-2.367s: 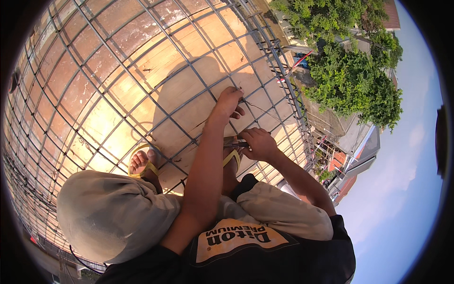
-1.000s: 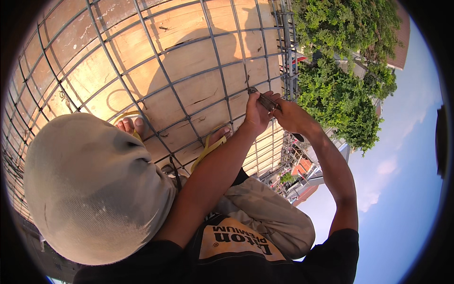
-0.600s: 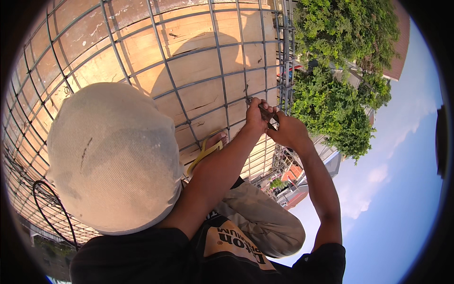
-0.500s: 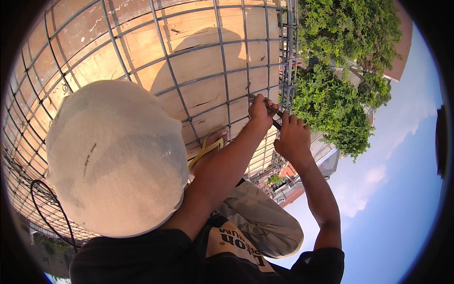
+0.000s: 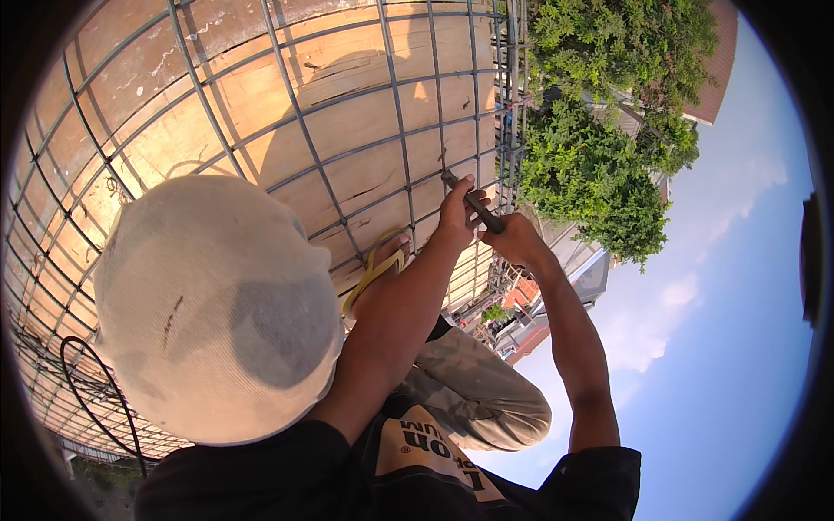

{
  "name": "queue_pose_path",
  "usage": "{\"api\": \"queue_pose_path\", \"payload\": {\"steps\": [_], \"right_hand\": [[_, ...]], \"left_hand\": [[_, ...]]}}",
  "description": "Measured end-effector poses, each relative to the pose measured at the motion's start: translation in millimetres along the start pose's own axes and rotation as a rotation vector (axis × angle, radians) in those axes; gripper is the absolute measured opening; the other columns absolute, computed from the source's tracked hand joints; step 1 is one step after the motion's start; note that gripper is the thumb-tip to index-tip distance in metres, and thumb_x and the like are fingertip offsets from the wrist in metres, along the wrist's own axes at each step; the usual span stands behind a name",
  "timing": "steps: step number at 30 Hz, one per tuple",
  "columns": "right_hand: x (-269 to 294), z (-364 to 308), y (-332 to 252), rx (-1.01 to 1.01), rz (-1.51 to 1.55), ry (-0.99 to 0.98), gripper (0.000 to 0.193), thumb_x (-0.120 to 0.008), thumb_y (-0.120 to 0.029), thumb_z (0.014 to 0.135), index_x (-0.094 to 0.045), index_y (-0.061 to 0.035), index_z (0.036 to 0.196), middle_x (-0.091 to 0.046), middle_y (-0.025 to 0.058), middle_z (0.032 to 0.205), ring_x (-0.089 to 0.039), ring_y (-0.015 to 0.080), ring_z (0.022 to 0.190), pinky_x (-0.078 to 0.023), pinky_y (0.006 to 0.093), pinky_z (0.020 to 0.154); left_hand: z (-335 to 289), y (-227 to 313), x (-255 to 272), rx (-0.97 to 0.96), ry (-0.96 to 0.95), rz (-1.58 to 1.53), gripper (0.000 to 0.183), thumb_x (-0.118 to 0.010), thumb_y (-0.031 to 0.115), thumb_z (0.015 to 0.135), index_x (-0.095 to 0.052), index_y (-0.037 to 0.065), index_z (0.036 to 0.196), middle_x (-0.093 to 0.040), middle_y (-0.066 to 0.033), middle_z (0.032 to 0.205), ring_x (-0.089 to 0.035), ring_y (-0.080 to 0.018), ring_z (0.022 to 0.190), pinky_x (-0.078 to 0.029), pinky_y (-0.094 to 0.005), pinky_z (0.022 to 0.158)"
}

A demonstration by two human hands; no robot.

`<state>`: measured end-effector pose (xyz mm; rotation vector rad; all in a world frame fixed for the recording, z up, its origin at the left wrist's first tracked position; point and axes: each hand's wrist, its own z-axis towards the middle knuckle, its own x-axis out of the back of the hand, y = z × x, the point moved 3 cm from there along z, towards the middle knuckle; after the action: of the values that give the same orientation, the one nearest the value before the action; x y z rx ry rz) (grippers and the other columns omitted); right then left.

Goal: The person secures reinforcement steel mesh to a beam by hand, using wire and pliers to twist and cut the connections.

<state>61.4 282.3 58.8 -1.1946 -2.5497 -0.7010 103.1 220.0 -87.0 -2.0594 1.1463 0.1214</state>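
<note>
Dark metal pincers (image 5: 479,208) slant across a crossing of the steel bar mesh (image 5: 400,135), their head at the bars. My right hand (image 5: 519,240) is closed around the handle end. My left hand (image 5: 460,211) curls round the pincers closer to the head, its thumb along the near side and its fingers partly hidden behind the tool. Any wire in the jaws is too small to make out. Below the mesh lie pale wooden boards (image 5: 347,187), and a foot in a yellow sandal (image 5: 375,276) rests on the bars beside my left forearm.
A pale cap (image 5: 217,304) hides much of the mesh at the left. A black cable loop (image 5: 87,382) hangs at the lower left. Upright bars (image 5: 512,104) line the mesh's right edge. Past it are a leafy tree (image 5: 599,174), roofs and open sky.
The pincers' handles have come together and swung down into line. My right hand has turned and shifted left and slightly down along with them. The whole view has shifted a little.
</note>
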Motion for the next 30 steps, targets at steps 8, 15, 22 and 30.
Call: {"api": "queue_pose_path", "payload": {"steps": [8, 15, 22, 30], "right_hand": [[-10.8, -11.1, -7.6, -0.307, 0.682, -0.380, 0.051, -0.082, -0.036, 0.082, -0.066, 0.0075, 0.104, -0.070, 0.0114, 0.083, -0.071, 0.0171, 0.068, -0.055, 0.0304, 0.055], [16.3, -75.2, -47.1, 0.177, -0.496, 0.586, 0.095, -0.086, -0.042, 0.071, -0.044, 0.0010, 0.145, -0.056, 0.0244, 0.135, -0.057, 0.0363, 0.124, -0.043, 0.0536, 0.105], [-36.7, -34.7, -11.4, 0.098, -0.728, 0.572, 0.054, -0.056, -0.019, 0.092, -0.045, 0.0011, 0.141, -0.061, 0.0168, 0.115, -0.060, 0.0361, 0.114, -0.043, 0.0548, 0.104], [-17.9, -5.1, 13.8, 0.109, -0.272, 0.178, 0.027, -0.071, -0.015, 0.085, -0.061, -0.0020, 0.106, -0.064, 0.0118, 0.076, -0.071, 0.0306, 0.078, -0.058, 0.0462, 0.069]], "left_hand": [[-1.4, 13.0, -4.9, 0.111, -0.130, -0.079, 0.019, -0.072, 0.022, 0.092, -0.058, 0.010, 0.088, -0.064, -0.0068, 0.076, -0.064, -0.0221, 0.071, -0.056, -0.0365, 0.072], [1.7, 12.3, -15.8, 0.011, 0.056, -0.050, 0.020, -0.071, 0.016, 0.091, -0.057, 0.007, 0.080, -0.056, -0.0050, 0.064, -0.056, -0.0217, 0.054, -0.057, -0.0415, 0.063], [-2.7, 10.8, -35.9, -0.037, 0.299, 0.006, 0.015, -0.070, 0.009, 0.089, -0.059, 0.001, 0.083, -0.060, -0.0104, 0.069, -0.058, -0.0240, 0.054, -0.057, -0.0432, 0.055], [0.5, 10.7, -13.3, -0.060, 0.166, 0.145, 0.029, -0.076, 0.023, 0.088, -0.060, 0.000, 0.092, -0.064, -0.0145, 0.074, -0.062, -0.0264, 0.055, -0.055, -0.0387, 0.052]]}}
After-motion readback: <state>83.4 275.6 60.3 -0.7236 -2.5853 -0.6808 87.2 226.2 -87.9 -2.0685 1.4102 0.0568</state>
